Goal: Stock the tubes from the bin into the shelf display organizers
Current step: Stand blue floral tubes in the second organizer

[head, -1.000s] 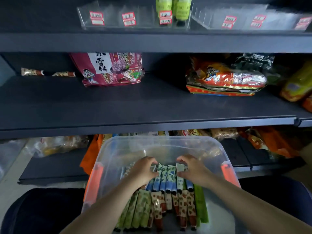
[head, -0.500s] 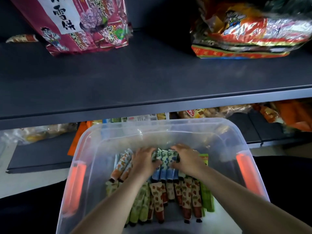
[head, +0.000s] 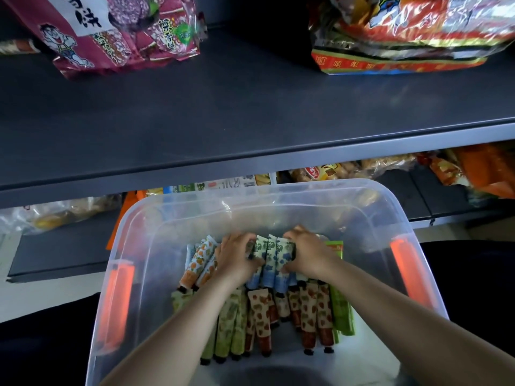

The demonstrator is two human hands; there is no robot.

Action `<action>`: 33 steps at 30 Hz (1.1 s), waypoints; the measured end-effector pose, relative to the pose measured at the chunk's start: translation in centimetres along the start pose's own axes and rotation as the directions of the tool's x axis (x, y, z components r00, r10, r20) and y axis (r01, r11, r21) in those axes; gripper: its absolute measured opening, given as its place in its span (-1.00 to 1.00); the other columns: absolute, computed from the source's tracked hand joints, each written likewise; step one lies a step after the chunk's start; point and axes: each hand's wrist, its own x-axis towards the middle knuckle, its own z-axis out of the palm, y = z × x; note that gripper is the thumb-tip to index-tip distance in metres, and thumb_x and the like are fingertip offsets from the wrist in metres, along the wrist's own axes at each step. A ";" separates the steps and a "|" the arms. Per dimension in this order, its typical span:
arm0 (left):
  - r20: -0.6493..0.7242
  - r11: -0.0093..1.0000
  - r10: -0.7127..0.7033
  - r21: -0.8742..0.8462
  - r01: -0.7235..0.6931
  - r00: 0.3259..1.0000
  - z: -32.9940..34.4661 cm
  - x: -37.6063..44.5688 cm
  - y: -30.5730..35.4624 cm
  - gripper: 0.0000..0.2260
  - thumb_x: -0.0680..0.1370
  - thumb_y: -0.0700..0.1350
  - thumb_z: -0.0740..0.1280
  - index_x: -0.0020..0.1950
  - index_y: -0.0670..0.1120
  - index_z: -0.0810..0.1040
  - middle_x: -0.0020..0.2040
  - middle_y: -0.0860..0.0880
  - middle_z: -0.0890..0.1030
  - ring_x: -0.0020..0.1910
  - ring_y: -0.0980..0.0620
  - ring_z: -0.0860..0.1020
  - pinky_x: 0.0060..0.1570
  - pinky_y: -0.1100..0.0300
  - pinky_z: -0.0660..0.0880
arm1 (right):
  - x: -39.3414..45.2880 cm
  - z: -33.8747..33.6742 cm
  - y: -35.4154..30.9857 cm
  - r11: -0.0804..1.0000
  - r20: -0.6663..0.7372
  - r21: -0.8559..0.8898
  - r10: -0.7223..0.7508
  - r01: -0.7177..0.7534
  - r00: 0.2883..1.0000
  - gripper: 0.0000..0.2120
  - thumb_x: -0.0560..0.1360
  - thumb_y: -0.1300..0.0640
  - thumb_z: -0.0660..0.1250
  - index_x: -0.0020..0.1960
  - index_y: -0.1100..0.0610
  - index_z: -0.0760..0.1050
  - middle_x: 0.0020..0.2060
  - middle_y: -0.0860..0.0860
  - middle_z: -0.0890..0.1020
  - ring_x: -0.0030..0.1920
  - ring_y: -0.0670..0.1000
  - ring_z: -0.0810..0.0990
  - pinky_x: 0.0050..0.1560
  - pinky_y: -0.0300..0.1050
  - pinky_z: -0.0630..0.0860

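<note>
Inside the clear bin (head: 156, 246), left hand (head: 237, 259) and right hand (head: 308, 256) curled around a bunch of blue tubes (head: 271, 264), fingertips hidden, snack bags (head: 401, 32) cut off at the shelf (head: 250, 112) back edge.

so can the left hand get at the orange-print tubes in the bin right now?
Probably yes. The orange-print tubes lie uncovered just beside the left hand, nothing on top of them. But that hand is busy gripping the blue tubes.

Dark metal shelf (head: 223, 112) holds snack bags (head: 125, 32) above pale floor (head: 41, 299).
</note>
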 end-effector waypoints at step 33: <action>-0.120 0.966 0.222 -0.108 -0.235 0.968 -17.3 -9.2 8.5 -0.80 0.43 -0.15 0.44 0.04 -0.15 0.62 -0.18 0.05 0.59 -0.20 0.13 0.53 -0.30 0.40 0.36 | -11.7 -16.1 -8.9 0.958 -0.196 -0.173 -0.262 0.230 0.945 -0.81 0.47 0.18 0.37 0.09 0.11 0.57 0.08 -0.04 0.59 0.12 -0.04 0.53 0.08 -0.17 0.44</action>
